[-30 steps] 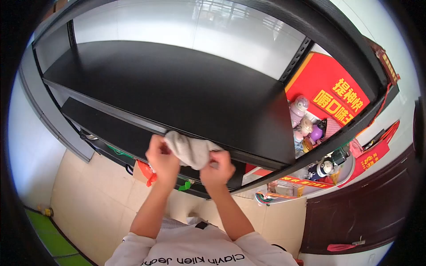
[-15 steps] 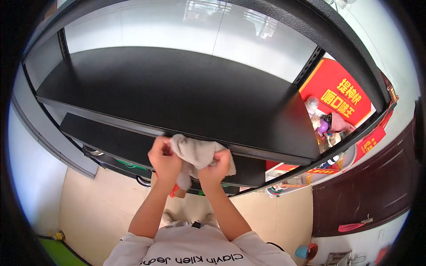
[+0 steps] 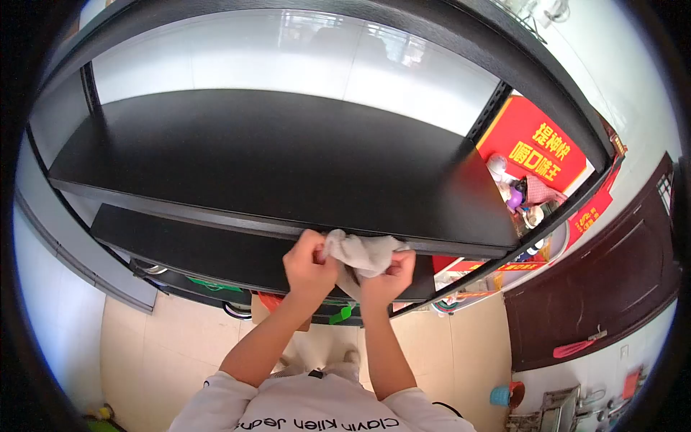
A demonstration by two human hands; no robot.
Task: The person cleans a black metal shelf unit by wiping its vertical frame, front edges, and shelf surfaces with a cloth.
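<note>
A light grey cloth (image 3: 363,253) is stretched between my two hands at the front edge of a black metal shelf (image 3: 273,162). My left hand (image 3: 311,265) pinches its left end, fingers closed. The right end is gripped by my right hand (image 3: 389,279), its fingers curled into the fabric. Part of the cloth hangs down between my wrists. I cannot tell whether the cloth presses on the shelf's edge or is just in front of it.
Below lies a second black shelf (image 3: 187,245). To the right stands a red display rack (image 3: 536,140) with yellow lettering and small goods. A dark brown door (image 3: 597,288) is further right. On the floor are a blue bucket (image 3: 500,395) and, under the shelves, green items (image 3: 342,315).
Both hands and the cloth have moved right along the shelf's front edge. The cloth is now more bunched between them. The camera view has shifted slightly.
</note>
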